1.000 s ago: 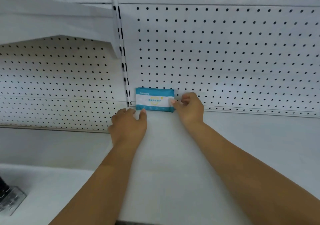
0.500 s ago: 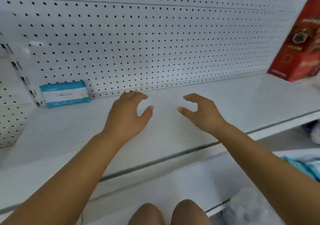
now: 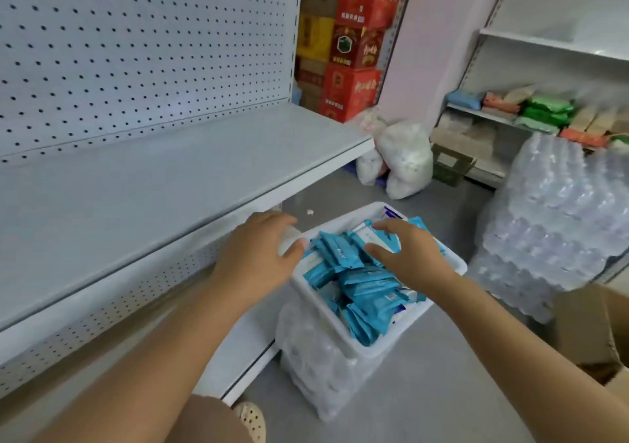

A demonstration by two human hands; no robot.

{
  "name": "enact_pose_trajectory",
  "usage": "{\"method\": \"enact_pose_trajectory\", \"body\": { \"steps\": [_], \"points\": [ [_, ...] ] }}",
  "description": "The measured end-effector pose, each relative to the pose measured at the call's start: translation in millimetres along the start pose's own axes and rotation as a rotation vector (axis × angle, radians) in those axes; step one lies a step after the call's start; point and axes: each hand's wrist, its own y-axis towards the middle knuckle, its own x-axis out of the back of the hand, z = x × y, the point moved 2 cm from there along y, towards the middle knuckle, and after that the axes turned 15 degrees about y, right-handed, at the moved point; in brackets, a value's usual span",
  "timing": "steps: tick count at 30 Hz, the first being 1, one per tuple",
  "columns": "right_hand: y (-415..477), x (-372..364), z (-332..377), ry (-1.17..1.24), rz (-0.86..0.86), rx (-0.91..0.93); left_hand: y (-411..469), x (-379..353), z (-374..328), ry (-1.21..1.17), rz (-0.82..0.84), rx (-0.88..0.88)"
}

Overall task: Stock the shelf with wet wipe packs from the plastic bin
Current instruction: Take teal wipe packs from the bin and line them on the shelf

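A white plastic bin [image 3: 374, 347] stands on a wrapped pack of bottles on the floor, right of the shelf [image 3: 153, 184]. It is heaped with several blue wet wipe packs [image 3: 367, 292]. My left hand [image 3: 258, 255] hovers over the bin's left rim, fingers spread, holding nothing. My right hand [image 3: 405, 255] is over the packs near the bin's far side, fingers apart and close above a pack, not gripping. The white shelf board with its pegboard back is bare in the part I can see.
Shrink-wrapped water bottle packs [image 3: 558, 224] stack up on the right. White plastic bags [image 3: 401, 163] lie on the floor behind the bin. Red cartons [image 3: 357, 44] pile up past the shelf end. A cardboard box [image 3: 599, 333] sits at the right edge.
My view swung right and down from the shelf to the bin. Both hands left the pack standing against the pegboard and moved, holding nothing, over the bin.
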Motion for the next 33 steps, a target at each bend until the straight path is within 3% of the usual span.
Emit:
{"method": "enact_pose_trajectory", "body": {
  "steps": [6, 15, 26, 33],
  "points": [
    [-0.3, 6.8, -81.2, 0.016, 0.037, -0.188, 29.6, -67.5, -51.8, -0.012, 0.181, -0.085],
    [30.0, -34.5, -142.5, 0.163, -0.046, -0.557, 53.2, -153.0, -60.5, 0.039, 0.393, -0.105],
    [67.8, -79.6, -156.4, 0.314, -0.219, -0.652, 57.8, -183.2, -30.1, -0.044, 0.439, -0.041],
    [59.0, -72.4, -167.7, 0.579, -0.379, -0.667, 63.8, -185.9, -35.5, -0.259, 0.456, 0.074]
  ]
}}
